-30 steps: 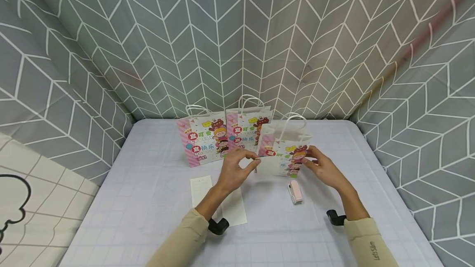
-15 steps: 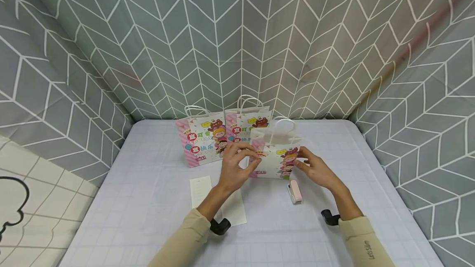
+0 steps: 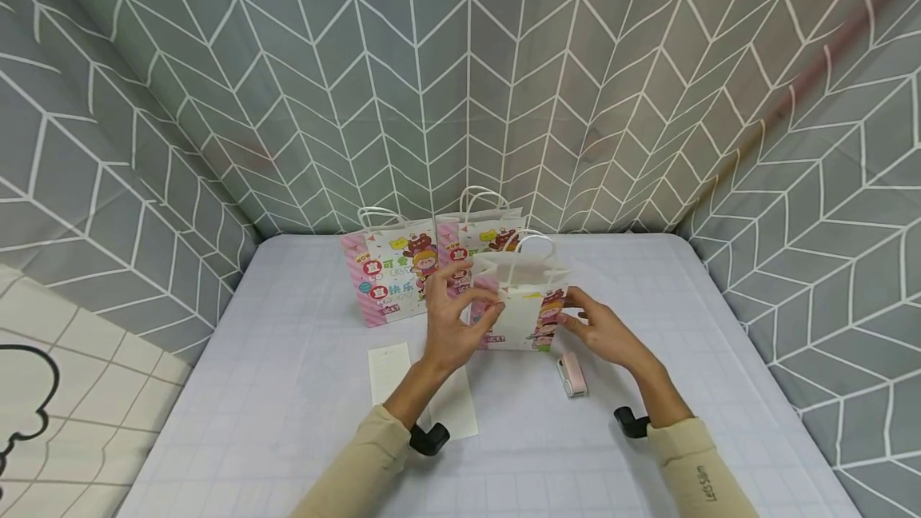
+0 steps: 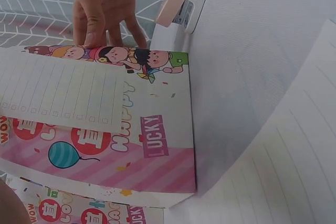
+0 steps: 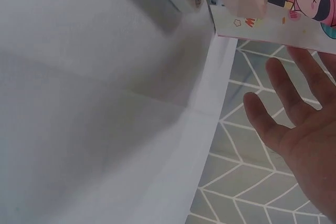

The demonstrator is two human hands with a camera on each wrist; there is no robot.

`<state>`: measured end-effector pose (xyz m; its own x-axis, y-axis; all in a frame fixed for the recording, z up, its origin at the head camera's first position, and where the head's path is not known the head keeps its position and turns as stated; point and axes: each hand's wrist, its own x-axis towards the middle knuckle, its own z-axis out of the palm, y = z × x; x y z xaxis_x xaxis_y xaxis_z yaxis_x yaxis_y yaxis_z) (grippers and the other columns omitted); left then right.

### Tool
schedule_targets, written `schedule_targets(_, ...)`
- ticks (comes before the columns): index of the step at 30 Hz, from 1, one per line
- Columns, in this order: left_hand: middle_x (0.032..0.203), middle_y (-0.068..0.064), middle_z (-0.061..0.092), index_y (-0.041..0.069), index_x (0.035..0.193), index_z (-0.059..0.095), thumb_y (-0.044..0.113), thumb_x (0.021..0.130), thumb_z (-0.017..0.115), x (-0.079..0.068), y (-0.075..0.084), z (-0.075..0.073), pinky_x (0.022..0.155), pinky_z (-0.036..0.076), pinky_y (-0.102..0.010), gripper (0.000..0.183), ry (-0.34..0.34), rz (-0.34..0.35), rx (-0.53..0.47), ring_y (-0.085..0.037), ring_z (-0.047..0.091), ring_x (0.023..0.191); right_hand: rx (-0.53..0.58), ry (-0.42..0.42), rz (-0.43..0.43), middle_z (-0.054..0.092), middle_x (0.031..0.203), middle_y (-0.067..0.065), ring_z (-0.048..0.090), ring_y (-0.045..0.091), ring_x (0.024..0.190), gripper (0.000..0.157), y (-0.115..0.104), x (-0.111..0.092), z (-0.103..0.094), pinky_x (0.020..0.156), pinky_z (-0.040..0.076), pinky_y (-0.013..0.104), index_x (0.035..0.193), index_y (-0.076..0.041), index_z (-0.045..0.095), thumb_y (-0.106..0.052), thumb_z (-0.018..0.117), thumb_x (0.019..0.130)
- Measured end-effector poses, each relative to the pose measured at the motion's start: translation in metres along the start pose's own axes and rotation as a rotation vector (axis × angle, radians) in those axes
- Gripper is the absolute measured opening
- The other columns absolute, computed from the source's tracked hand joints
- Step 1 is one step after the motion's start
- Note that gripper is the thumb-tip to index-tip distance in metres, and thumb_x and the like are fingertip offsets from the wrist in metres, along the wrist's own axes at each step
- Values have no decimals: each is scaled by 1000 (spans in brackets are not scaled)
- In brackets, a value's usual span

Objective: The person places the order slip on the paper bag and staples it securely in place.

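Observation:
My left hand point(image 3: 455, 318) pinches a slip of lined note paper point(image 3: 523, 314) between thumb and index finger. The slip, with a row of small checkboxes, overlaps the front of a cartoon-printed paper gift bag point(image 4: 168, 93). The bag stands upright on the table, its white twisted handles up. My right hand point(image 3: 600, 330) is at the bag's right side, its fingertips against the edge; in the right wrist view its fingers are spread and mostly straight. A pink-and-white stapler point(image 3: 572, 374) lies just in front of the bag's right corner.
Two matching gift bags, one at the left point(image 3: 388, 274) and one in the middle point(image 3: 455, 246), stand behind the front bag. Pale lined sheets point(image 3: 388, 366) lie under and beside the left forearm. A grey patterned curtain point(image 3: 460, 86) hangs along the table's back and sides.
The front bag has shifted left, the right hand moving with it. The left hand stays nearly in place, and the paper slip now lies across more of the bag's front.

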<state>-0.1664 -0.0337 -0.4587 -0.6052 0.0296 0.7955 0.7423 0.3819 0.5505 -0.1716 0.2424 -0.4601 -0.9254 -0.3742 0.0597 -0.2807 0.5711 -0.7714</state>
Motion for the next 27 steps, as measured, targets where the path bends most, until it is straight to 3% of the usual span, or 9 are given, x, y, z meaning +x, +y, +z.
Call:
schedule_targets(7,152,-10,44,18,86,76,19,82,83,5,2,-1,114,21,-52,8,2,-8,-45,-32,36,142,-12,-4,-26,62,132,17,53,39,129,37,-5,-1,1,105,36,65,136,-15,50,-27,60,102)
schedule_targets(11,154,-16,42,17,87,76,15,82,83,7,1,0,116,22,-52,9,6,-16,-98,-33,34,145,-7,-14,-9,61,134,17,52,39,131,38,-7,0,2,106,34,67,136,-16,50,-31,59,102)
schedule_targets(22,142,-23,49,11,88,73,8,82,82,4,0,10,112,30,-48,11,88,-97,-185,-32,43,136,-52,-5,7,59,137,19,50,42,132,47,-7,-2,4,105,35,67,142,-13,47,-34,59,102)
schedule_targets(27,133,-26,51,5,88,71,-2,78,83,5,4,11,108,30,-45,17,123,-110,-188,-41,46,128,-56,-5,-4,60,136,18,50,41,132,46,-7,0,5,105,35,67,141,-13,48,-34,60,102)
